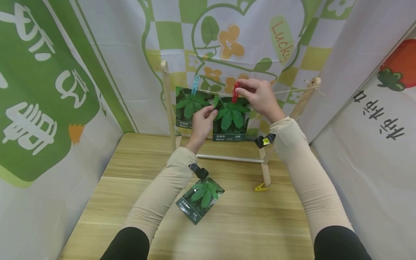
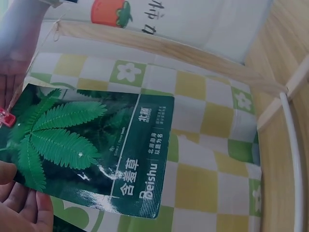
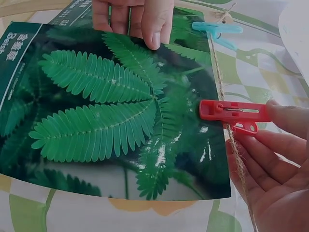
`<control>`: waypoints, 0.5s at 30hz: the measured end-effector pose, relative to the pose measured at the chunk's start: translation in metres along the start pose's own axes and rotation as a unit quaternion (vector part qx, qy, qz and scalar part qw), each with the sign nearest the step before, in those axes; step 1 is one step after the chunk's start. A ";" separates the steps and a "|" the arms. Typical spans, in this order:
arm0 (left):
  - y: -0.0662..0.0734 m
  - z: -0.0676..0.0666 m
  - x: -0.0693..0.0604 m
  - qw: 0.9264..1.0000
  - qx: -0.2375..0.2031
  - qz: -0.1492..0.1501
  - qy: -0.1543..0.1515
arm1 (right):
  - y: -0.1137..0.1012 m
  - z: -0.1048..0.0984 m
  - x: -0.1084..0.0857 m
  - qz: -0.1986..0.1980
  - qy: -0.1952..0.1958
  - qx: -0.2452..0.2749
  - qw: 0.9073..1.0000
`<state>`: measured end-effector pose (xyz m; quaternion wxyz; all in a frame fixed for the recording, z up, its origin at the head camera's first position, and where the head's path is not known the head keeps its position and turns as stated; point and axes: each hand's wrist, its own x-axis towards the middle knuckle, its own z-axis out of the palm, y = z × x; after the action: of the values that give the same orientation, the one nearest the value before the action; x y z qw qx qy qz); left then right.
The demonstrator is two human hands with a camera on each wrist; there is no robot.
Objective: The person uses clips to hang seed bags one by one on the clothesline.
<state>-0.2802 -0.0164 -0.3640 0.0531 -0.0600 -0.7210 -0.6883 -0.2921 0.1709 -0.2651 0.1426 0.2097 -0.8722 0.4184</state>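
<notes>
A green leaf-print card (image 1: 231, 121) hangs at the string, its left edge pinched by the left hand (image 1: 203, 124). The right hand (image 1: 260, 97) pinches a red clothespin (image 1: 235, 92), whose jaws are over the card's top edge at the string (image 3: 221, 87). In the right wrist view the thumb and fingers of the right hand (image 3: 275, 159) hold the tail of the red clothespin (image 3: 234, 111). To the left, a blue clothespin (image 1: 195, 85) holds a second card (image 1: 185, 108) on the string, partly behind the left hand.
A third card (image 1: 200, 200) lies on the wooden table (image 1: 247, 224) beneath the left wrist. A yellow clothespin (image 1: 260, 187) lies by the right foot of the wooden frame (image 1: 168, 104). A metal bar (image 1: 230, 158) crosses low between the frame's sides. Printed curtains stand behind and at both sides.
</notes>
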 end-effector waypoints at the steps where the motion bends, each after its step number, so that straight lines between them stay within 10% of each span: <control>1: -0.001 0.000 0.000 1.000 0.002 0.007 0.004 | -0.001 0.000 -0.001 0.002 0.000 0.001 1.000; 15: -0.007 -0.005 -0.006 0.998 0.005 0.050 0.036 | 0.002 0.001 -0.015 -0.010 0.031 0.037 0.999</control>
<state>-0.2758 -0.0217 -0.3716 0.1139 -0.0706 -0.7184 -0.6826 -0.2797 0.1748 -0.2736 0.1663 0.2105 -0.8488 0.4556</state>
